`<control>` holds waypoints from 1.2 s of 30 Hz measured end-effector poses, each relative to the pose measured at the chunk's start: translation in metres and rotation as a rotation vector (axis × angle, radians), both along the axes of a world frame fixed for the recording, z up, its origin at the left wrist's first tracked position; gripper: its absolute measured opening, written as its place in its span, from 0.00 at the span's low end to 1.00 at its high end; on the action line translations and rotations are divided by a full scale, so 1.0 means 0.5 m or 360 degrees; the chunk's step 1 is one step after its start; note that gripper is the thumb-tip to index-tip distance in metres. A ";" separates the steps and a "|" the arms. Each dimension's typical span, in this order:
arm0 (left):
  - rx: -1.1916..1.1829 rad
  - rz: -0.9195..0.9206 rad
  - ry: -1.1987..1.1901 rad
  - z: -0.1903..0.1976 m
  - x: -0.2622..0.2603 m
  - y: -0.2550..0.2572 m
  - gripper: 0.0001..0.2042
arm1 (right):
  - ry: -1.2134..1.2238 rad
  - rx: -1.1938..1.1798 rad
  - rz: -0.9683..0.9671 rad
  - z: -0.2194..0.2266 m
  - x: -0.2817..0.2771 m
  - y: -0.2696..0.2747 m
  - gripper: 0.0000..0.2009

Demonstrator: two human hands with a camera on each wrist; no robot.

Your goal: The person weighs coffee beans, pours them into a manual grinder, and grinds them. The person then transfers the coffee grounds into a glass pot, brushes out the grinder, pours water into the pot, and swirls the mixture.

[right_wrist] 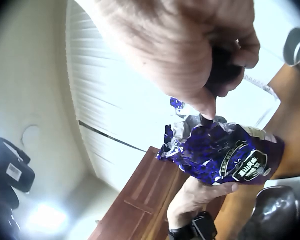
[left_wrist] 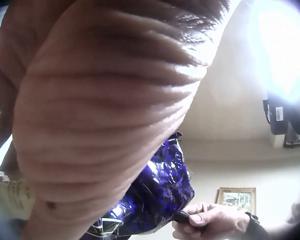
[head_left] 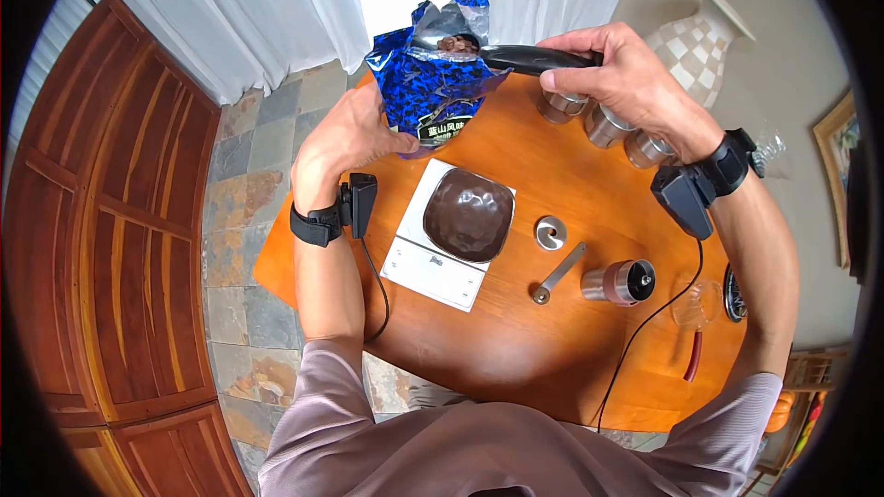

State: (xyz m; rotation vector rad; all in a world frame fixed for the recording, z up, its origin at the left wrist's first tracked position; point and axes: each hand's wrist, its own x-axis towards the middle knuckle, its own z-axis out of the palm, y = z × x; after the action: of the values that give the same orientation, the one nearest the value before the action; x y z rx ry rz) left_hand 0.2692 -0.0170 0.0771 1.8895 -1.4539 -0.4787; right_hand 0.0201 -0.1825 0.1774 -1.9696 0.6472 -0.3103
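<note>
My left hand (head_left: pixel 345 133) grips a shiny blue foil coffee bag (head_left: pixel 433 97) near its lower side, holding it over the far edge of the table. The bag's torn mouth gapes at the top, with brown coffee beans (head_left: pixel 458 43) showing inside. In my right hand (head_left: pixel 626 74) is the black handle of a scoop (head_left: pixel 534 59), pinched between thumb and fingers. Its front end reaches into the bag's mouth, where the bag hides it in the right wrist view. Nearer me, a dark brown square bowl (head_left: pixel 470 216) sits on a white scale (head_left: pixel 433 281).
On the wooden table (head_left: pixel 433 345) lie a metal disc (head_left: pixel 551 233), a crank handle (head_left: pixel 559 273) and a steel hand grinder (head_left: pixel 619 283). Several metal canisters (head_left: pixel 608 125) stand at the back right beside a checkered vase (head_left: pixel 695 55). A glass vessel (head_left: pixel 697 304) is by my right forearm.
</note>
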 end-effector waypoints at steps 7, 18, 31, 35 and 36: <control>-0.0058 0.0000 0.0038 0.008 -0.012 0.004 0.23 | -0.0014 -0.0072 -0.0004 -0.004 -0.007 -0.004 0.14; 0.0039 0.0057 -0.0049 -0.008 0.001 0.000 0.22 | 0.0084 -0.0051 -0.0038 -0.017 -0.010 -0.018 0.16; 0.0084 0.0058 -0.0095 0.010 -0.014 0.003 0.23 | 0.0110 -0.0005 -0.0130 0.006 -0.033 0.008 0.18; 0.0082 0.0049 -0.0095 0.017 -0.021 0.005 0.27 | 0.0094 0.0014 -0.0109 0.006 -0.040 0.010 0.17; 0.0021 0.0029 -0.0030 0.016 -0.021 0.004 0.30 | 0.0078 0.0007 -0.0115 0.005 -0.039 0.009 0.17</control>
State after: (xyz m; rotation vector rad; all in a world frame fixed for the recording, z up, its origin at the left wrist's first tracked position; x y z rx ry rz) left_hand 0.2585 -0.0151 0.0851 1.9206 -1.4480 -0.4644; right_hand 0.0007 -0.1782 0.1797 -1.9579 0.7514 -0.3056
